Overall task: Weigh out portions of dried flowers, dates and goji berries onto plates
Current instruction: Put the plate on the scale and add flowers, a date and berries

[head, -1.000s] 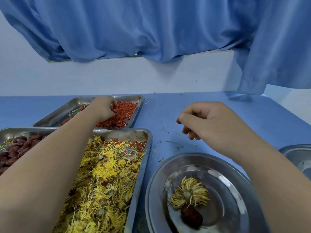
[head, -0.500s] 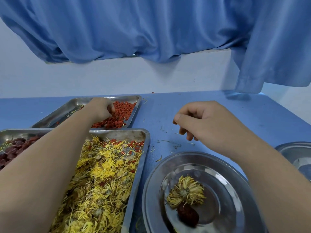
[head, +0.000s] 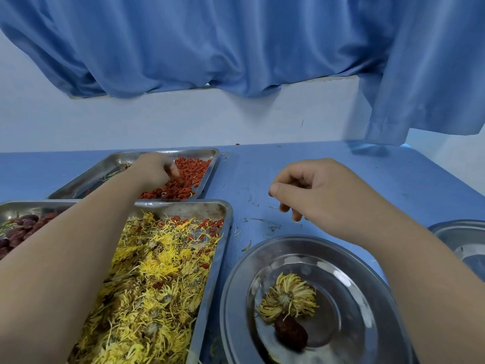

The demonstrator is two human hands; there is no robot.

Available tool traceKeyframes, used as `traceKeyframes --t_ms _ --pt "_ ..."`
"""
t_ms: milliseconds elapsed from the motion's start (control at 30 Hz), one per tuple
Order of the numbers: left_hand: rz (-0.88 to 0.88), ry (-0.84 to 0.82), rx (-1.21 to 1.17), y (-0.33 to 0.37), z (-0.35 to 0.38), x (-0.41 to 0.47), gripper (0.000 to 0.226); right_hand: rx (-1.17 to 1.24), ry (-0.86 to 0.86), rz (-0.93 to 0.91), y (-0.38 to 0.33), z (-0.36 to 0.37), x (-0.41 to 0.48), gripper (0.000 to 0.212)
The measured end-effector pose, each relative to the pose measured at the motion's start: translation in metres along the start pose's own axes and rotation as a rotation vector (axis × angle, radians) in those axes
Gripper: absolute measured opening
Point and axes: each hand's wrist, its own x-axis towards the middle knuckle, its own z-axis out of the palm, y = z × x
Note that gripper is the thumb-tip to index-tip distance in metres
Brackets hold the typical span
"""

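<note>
From the head camera, the left hand [head: 154,169] reaches into the far steel tray [head: 211,153], its fingers curled down among the goji berries [head: 189,177]. Whether it holds any cannot be told. The right hand [head: 320,195] hangs above the blue tabletop [head: 252,166] just beyond the round plate [head: 367,298], fingers loosely curled and thumb against the forefinger, with nothing seen in it. One dried flower [head: 288,298] lies on that plate, touching a single date [head: 291,333]. The near tray [head: 228,214], beside the plate, is heaped with yellow dried flowers [head: 157,271], with a few red berries strewn at its far end. Dates [head: 21,227] lie in a third tray [head: 15,206] at the left edge. A second plate [head: 462,237] shows at the right edge. A blue cloth [head: 236,43] hangs against the wall behind.
</note>
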Motion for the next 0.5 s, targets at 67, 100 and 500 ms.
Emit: traceKeyframes --t_ms 67,100,500 --pt "-0.019 -0.003 -0.130 0.005 -0.005 -0.004 0.029 0.014 0.002 0.004 0.000 -0.002 0.000 0.016" --pt "-0.021 -0.002 -0.202 0.009 -0.008 -0.008 0.026 0.016 0.005 0.004 0.000 -0.004 0.000 0.016" --pt "0.228 -0.262 -0.722 0.127 -0.022 -0.115 0.025 0.070 0.107 -0.041 -0.030 -0.053 -0.023 0.015"
